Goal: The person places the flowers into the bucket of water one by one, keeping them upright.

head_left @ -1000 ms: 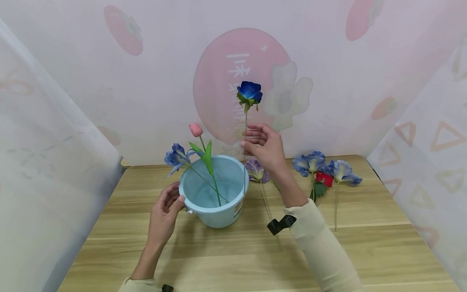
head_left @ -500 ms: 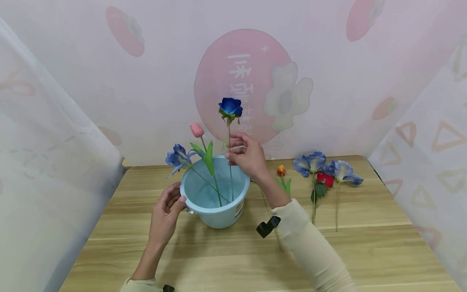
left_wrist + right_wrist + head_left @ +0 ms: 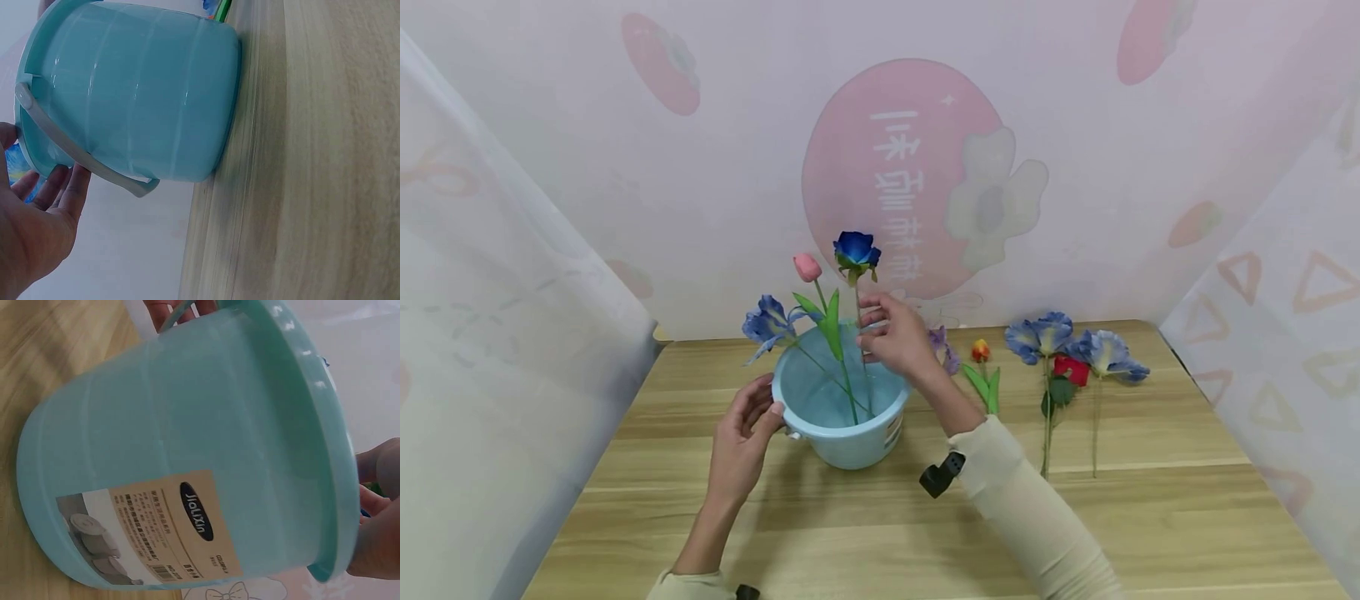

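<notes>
A light blue bucket [image 3: 850, 450] stands upright on the wooden table. My left hand [image 3: 741, 442] holds its left rim, thumb on the near side; the left wrist view shows those fingers beside the hanging grey handle [image 3: 81, 153]. Between thumb and fingers, my right hand [image 3: 895, 337] pinches the stem of a blue artificial rose [image 3: 856, 252], upright with its lower stem inside the bucket. A pink tulip [image 3: 807, 267] and a blue iris [image 3: 767, 321] lean in the bucket, leftward. In the right wrist view, the bucket's rim partly hides my right hand [image 3: 381, 519].
Right of the bucket lie a purple flower [image 3: 947, 350], partly behind my right arm, and an orange-yellow tulip [image 3: 981, 351]. Farther right are blue irises [image 3: 1041, 336] and a red rose [image 3: 1070, 369]. A patterned backdrop [image 3: 737, 167] rises behind the wooden table [image 3: 835, 542].
My right hand has carried the blue rose left and down, and its stem now reaches into the bucket. The left hand stays at the rim. The orange-yellow tulip has come into view.
</notes>
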`<action>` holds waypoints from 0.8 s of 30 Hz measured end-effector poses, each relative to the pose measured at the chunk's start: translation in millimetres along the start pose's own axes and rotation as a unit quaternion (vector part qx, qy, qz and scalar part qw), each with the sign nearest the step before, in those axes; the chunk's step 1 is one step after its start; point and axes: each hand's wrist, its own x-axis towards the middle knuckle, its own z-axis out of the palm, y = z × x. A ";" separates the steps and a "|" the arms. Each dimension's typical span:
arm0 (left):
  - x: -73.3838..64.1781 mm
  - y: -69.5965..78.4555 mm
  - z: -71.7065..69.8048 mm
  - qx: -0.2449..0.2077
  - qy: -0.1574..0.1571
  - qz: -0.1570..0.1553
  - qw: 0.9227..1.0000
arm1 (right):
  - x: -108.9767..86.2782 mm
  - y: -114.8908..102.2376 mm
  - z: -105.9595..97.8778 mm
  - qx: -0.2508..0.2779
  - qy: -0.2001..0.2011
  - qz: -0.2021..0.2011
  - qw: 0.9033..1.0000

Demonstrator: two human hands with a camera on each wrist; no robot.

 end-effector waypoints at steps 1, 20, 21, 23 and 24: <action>0.0 -0.2 -0.1 0.000 0.000 0.001 1.000 | 0.6 1.1 1.4 -0.002 -0.002 0.003 1.000; 0.0 -1.4 -0.7 -0.003 0.005 0.003 1.000 | 5.2 5.8 23.7 -0.124 0.006 0.044 0.991; -0.1 -1.7 -0.5 -0.004 0.004 0.003 1.000 | 5.4 6.9 24.5 -0.112 0.003 0.050 0.992; -0.2 -2.5 -0.3 -0.004 0.005 0.003 1.000 | 5.9 8.7 25.6 -0.100 0.001 0.061 0.993; -0.2 -2.9 -0.2 -0.004 0.005 0.003 1.000 | 6.4 9.4 25.7 -0.098 0.001 0.064 0.993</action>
